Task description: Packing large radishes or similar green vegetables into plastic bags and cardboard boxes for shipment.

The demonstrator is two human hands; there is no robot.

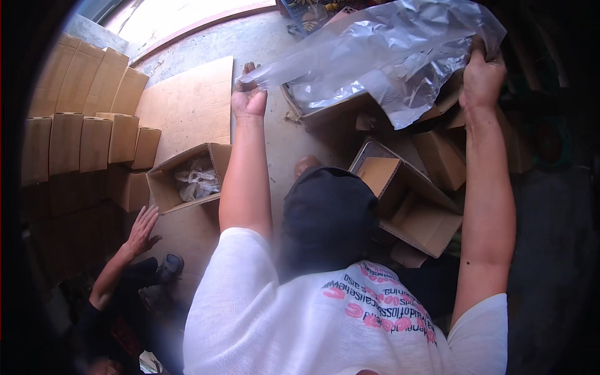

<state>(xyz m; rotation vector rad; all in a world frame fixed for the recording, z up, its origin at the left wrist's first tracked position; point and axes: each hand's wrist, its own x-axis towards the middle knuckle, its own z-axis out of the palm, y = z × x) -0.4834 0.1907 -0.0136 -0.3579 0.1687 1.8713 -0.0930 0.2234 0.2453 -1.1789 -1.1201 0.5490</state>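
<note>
A large, crinkled clear plastic sheet (381, 53) is stretched between my two raised hands; whether it is a bag I cannot tell. My left hand (250, 97) has its fingers curled on the sheet's narrow left end. At the far right, my right hand (482, 78) grips the bunched upper corner, thumb and fingers closed. The sheet's middle sags over an open cardboard box (334, 112), hiding most of its opening; shiny plastic shows there too. Both arms reach away from my body, well apart.
Tall cardboard boxes (81, 144) stand in rows at the left. An open box (215, 162) with crumpled plastic inside is near a flat cardboard panel (187, 103). Another open box (422, 222) sits right of my legs. A co-worker's hand (142, 228) is raised at the lower left.
</note>
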